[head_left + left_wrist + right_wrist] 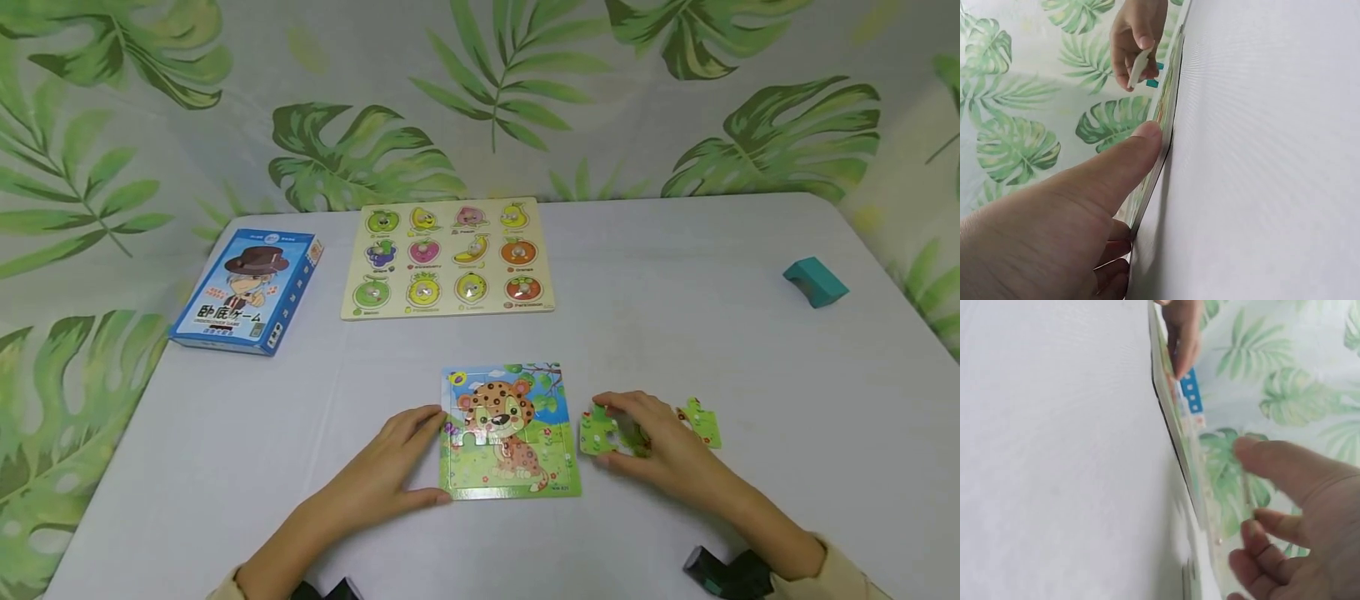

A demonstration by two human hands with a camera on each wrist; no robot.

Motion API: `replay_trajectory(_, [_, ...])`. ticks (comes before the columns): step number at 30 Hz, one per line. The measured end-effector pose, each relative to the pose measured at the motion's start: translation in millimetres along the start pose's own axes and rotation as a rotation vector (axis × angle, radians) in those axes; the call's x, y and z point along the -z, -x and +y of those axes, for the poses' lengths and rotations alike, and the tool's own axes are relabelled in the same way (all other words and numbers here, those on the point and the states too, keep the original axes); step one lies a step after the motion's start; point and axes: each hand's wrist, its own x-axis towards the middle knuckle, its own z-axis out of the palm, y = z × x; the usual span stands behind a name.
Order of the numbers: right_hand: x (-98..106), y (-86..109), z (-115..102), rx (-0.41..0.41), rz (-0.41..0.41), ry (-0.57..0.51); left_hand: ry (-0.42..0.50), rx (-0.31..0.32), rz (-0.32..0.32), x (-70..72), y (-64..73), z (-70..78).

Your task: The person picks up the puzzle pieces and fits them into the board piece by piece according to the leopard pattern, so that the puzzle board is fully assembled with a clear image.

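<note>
A square jigsaw puzzle (510, 475) with a spotted leopard cub lies in front of me, with a piece-shaped gap left of the cub's body. My left hand (386, 467) rests at its left edge, thumb near the lower corner and fingers further up. In the left wrist view the thumb (1138, 153) lies extended against the board's edge. To the right of the board, my right hand (663, 446) pinches a green puzzle piece (595, 433) between thumb and fingers. The piece (1140, 67) shows tilted in the left wrist view. Another green piece (705, 425) lies behind the right hand, partly hidden.
A fruit peg board (450, 310) lies at the back of the white table (660, 292). At the back left is a blue game box (243, 292). A teal arched block (816, 282) sits at the far right. Leaf-print cloth (510, 75) hangs behind.
</note>
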Motion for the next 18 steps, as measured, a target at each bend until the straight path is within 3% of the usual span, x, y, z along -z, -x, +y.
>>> replay_trajectory(7, [-4.9, -10.3, -30.8, 0.123, 0.026, -0.119, -0.010, 0.005, 0.012, -1.2, 3.4, 1.5])
replay_trajectory(12, [-19.5, -19.9, -52.1, 0.197, 0.013, -0.179, -0.012, -0.005, 0.035, -3.5, 6.9, 3.6])
replay_trajectory(18, [-46.5, -30.6, -67.5, 0.161, -0.069, -0.165, -0.015, -0.034, 0.069, -4.7, 8.1, 3.9])
